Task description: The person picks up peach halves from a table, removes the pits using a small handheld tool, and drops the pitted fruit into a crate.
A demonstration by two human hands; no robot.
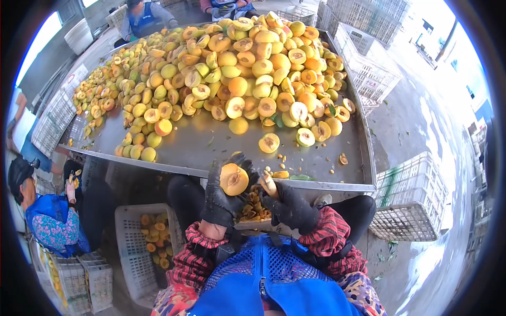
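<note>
My left hand [224, 192], in a black glove, holds a halved yellow peach [234, 179] with its cut face turned up toward me. My right hand [292, 205], also gloved in black, is closed around a small tool with a tan handle [269, 185]; its working end is hard to make out. Both hands are at the near edge of a metal table [195, 150]. A large heap of halved peaches [253, 63] covers its far part. Below my hands, a container between my legs holds peach scraps [255, 206].
A white crate [124, 226] with peach halves stands at my left. Another plastic crate [411, 197] lies tilted on the floor at right, and stacked crates [366, 63] stand beyond the table. A co-worker [58, 210] sits at left; two other people are across the table.
</note>
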